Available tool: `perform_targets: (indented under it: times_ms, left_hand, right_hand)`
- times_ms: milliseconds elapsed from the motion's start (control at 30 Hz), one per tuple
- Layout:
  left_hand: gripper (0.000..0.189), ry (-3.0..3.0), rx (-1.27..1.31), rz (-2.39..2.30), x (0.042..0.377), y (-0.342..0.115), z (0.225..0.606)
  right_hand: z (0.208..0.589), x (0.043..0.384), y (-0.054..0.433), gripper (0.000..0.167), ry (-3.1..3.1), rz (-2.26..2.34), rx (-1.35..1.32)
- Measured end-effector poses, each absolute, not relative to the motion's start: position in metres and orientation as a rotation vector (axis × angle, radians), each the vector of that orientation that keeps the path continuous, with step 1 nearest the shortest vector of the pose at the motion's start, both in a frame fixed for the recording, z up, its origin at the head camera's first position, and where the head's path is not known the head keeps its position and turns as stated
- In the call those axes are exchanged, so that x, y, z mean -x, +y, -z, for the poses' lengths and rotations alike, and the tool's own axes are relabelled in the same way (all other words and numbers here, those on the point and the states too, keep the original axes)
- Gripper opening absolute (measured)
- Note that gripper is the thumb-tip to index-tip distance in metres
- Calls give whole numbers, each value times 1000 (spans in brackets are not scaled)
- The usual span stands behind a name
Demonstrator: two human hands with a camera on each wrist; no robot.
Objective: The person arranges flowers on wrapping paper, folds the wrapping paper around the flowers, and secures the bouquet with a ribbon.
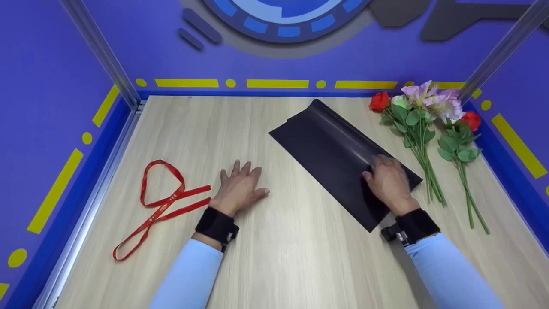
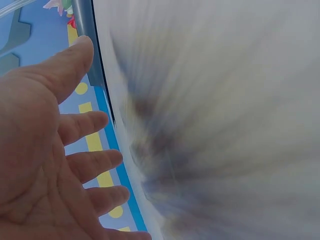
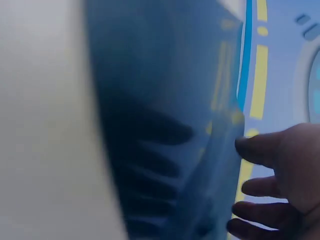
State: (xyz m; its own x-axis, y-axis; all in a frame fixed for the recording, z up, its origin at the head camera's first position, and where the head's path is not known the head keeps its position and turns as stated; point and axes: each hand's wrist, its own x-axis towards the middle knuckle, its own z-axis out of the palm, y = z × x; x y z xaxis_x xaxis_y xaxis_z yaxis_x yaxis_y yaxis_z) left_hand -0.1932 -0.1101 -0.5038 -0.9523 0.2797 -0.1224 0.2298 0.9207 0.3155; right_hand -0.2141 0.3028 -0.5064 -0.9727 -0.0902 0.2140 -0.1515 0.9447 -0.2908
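Over the pale wooden table my left hand (image 1: 239, 187) is spread, palm down, with nothing in its grasp; its separated fingers (image 2: 95, 165) also show in the left wrist view. A black wrapping sheet (image 1: 317, 150), folded or curled along its far edge, lies slantwise right of centre. Above the sheet's near right part is my right hand (image 1: 389, 180), slightly blurred. In the right wrist view its fingers (image 3: 265, 187) are extended and parted, and their dark reflections show on the glossy sheet (image 3: 165, 75). Whether the fingertips touch the sheet I cannot tell.
A looped red ribbon (image 1: 161, 209) lies left of my left hand. Along the right side rest artificial flowers: one bunch (image 1: 414, 124) with red and lilac blooms, and a red rose stem (image 1: 463, 146) beside it. Blue panels (image 1: 279, 66) wall the table's back and sides.
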Motion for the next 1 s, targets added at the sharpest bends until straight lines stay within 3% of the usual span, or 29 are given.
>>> perform_targets:
  times_ms: [333, 567, 667, 833, 1000]
  left_hand:
    - [71, 2900, -380, -455, 192, -110, 503]
    - [70, 2922, -401, -473, 191, -109, 503]
    - [69, 2924, -402, -465, 190, -109, 503]
    - [70, 2914, -396, -461, 191, -109, 503]
    - [70, 2907, -394, -466, 192, -108, 503]
  right_hand:
    - [502, 212, 346, 59, -2930, -467, 54]
    - [508, 211, 342, 65, -3038, -445, -7]
    - [507, 211, 341, 57, -2990, -393, -17]
    - [504, 214, 346, 23, -2793, -364, -17]
    - [493, 215, 347, 24, -2629, -434, 134]
